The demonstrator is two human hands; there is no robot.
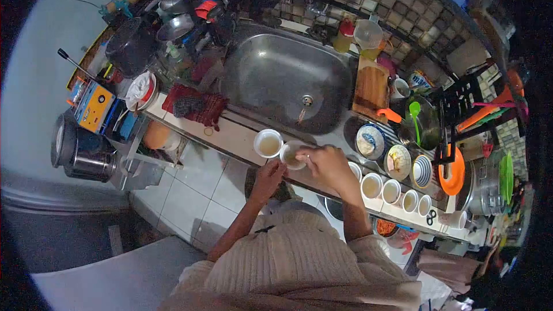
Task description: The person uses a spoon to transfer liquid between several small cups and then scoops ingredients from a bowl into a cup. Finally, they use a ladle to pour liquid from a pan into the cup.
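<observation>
Two white cups stand side by side on the counter edge in front of the sink, both holding a pale cloudy liquid: the left cup (268, 143) and the right cup (292, 155). My left hand (268, 179) is at the near side of the cups, its fingers pressed together by the right cup's lower left rim. Over the right side of that cup is my right hand (325, 164), with fingers closed in a pinch at the rim; what they hold, if anything, is too small to tell. More filled white cups (371, 185) stand in a row to the right.
The steel sink (276, 75) lies beyond the cups. A red cloth (201, 109) rests on the counter at left. Bowls (398, 161), a wooden board (370, 86), an orange lid (452, 173) and black scissors (431, 217) are at right.
</observation>
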